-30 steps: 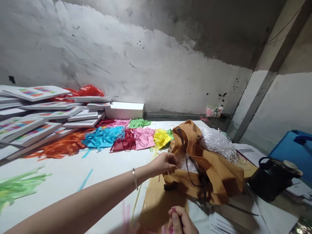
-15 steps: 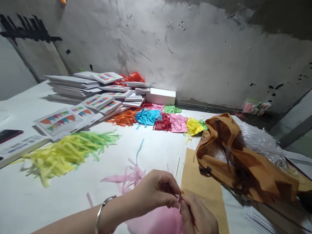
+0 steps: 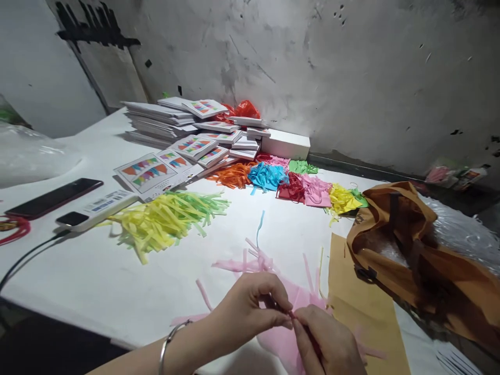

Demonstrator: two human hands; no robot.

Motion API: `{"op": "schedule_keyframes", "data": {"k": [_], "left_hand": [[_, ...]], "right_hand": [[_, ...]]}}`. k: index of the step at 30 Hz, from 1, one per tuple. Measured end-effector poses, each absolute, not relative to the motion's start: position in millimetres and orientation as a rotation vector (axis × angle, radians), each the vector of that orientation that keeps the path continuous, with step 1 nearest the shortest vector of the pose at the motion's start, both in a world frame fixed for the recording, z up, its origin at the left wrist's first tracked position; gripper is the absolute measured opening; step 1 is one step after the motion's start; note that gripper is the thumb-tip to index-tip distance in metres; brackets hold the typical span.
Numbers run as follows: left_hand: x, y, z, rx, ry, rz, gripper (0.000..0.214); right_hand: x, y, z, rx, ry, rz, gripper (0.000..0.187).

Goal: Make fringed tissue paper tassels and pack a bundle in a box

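Note:
My left hand (image 3: 246,310) and my right hand (image 3: 330,341) meet near the bottom of the view, fingertips pinched together on a pink paper tassel (image 3: 279,325) with cut fringe strips spreading over the white table (image 3: 94,271). The left wrist wears a thin metal bangle (image 3: 167,341). Both hands are closed on the tassel's top, right hand partly cut off by the frame edge.
A yellow-green fringe pile (image 3: 166,219) lies to the left, coloured fringe piles (image 3: 289,185) and stacked white boxes (image 3: 183,130) further back. A brown cloth bag (image 3: 414,245) and brown envelope (image 3: 359,297) lie on the right. A phone (image 3: 52,198) lies at left.
The left hand came back from the brown bag to meet the right hand over the pink tassel. The view swung left and down, revealing the phone and yellow-green pile.

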State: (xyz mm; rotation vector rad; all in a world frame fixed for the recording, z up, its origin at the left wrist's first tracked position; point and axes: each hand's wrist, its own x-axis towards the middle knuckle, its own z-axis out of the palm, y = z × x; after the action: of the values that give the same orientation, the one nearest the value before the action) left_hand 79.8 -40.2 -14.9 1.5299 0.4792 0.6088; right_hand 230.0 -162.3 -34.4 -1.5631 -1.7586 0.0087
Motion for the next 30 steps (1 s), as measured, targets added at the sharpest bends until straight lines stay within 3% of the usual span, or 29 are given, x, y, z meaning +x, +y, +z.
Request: {"op": "schedule_keyframes", "data": {"k": [3, 9, 13, 24, 30], "left_hand": [[70.6, -38.9, -17.3, 1.619, 0.477, 0.576, 0.013], [60.2, -35.0, -14.6, 1.812, 0.472, 0.506, 0.009], [58.7, -37.1, -16.9, 1.873, 0.468, 0.535, 0.007], [51.6, -33.2, -9.9, 1.793, 0.560, 0.350, 0.019], [53.2, -44.9, -29.0, 2.168, 0.495, 0.655, 0.017]], "right_hand": [[231.2, -159.3, -27.0, -1.613, -1.898, 0.090, 0.033], [235.3, -152.7, -18.2, -1.547, -1.882, 0.432, 0.017], [235.9, -152.6, -22.9, -1.564, -1.836, 0.562, 0.020], [218.6, -153.7, -41.5, -1.597, -1.599, 0.459, 0.035], [222.2, -149.7, -39.0, -1.543, -1.871, 0.290, 0.019]]}}
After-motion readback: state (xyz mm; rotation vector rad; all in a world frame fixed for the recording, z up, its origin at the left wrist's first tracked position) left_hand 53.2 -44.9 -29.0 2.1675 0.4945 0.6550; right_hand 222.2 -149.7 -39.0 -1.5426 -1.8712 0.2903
